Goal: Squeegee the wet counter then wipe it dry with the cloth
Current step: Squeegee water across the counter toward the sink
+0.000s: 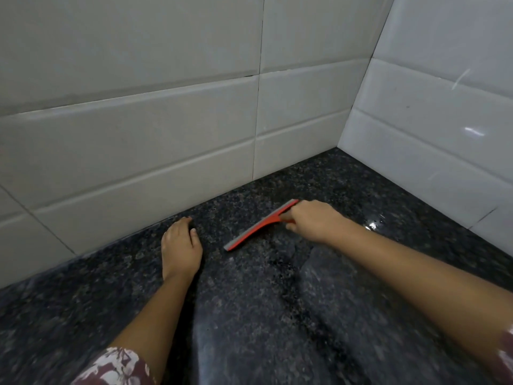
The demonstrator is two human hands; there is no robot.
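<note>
Down on the dark speckled stone tabletop (249, 315), near the corner of the white tiled walls (138, 140), I hold the red plastic squeegee with a grey rubber edge (258, 227). My right hand (313, 220) is shut tight around its handle, and my fingers hide most of that handle. The squeegee's long edge lies on the stone, slanting from near my right hand down toward my left.

My left hand (181, 247) rests flat on the tabletop, just beside the wall. Its grip is loose and holds nothing, with the fingers curled a little at the tips. It sits near the low end of the squeegee but does not touch it.

Shiny wet drops (372, 225) sit on the stone to the right of my right hand. A flowery red sleeve (116, 368) shows on my left arm.
</note>
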